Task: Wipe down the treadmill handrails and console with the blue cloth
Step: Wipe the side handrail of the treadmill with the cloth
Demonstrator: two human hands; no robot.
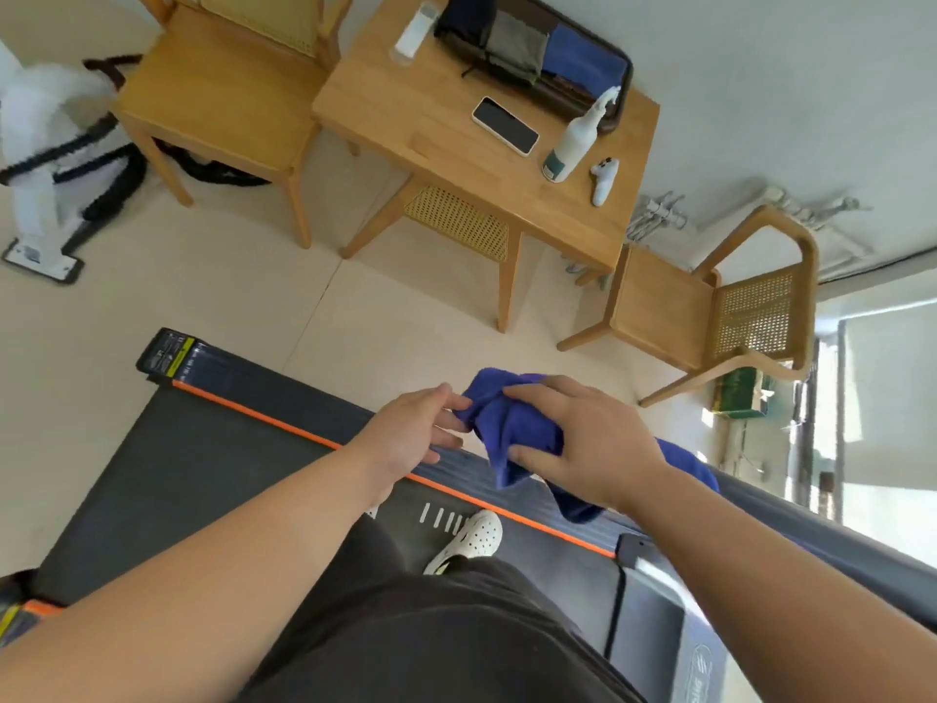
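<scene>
The blue cloth (512, 433) is bunched between both hands, in mid-air over the treadmill's side rail (284, 418), a dark strip with an orange line. My right hand (588, 438) grips the cloth from above, fingers wrapped around it. My left hand (416, 428) pinches the cloth's left edge with its fingertips. A loose end of the cloth hangs down past my right wrist. The treadmill belt (203, 479) lies below, with a white shoe (471, 537) on it. A dark handrail (811, 530) runs off to the lower right.
A wooden table (431, 104) stands ahead with a phone (504, 125), a white spray bottle (575, 139), a small white remote (603, 180) and a dark tray of folded cloths (537, 48). Wooden chairs (720, 301) flank it. A white floor cleaner (40, 159) stands at left.
</scene>
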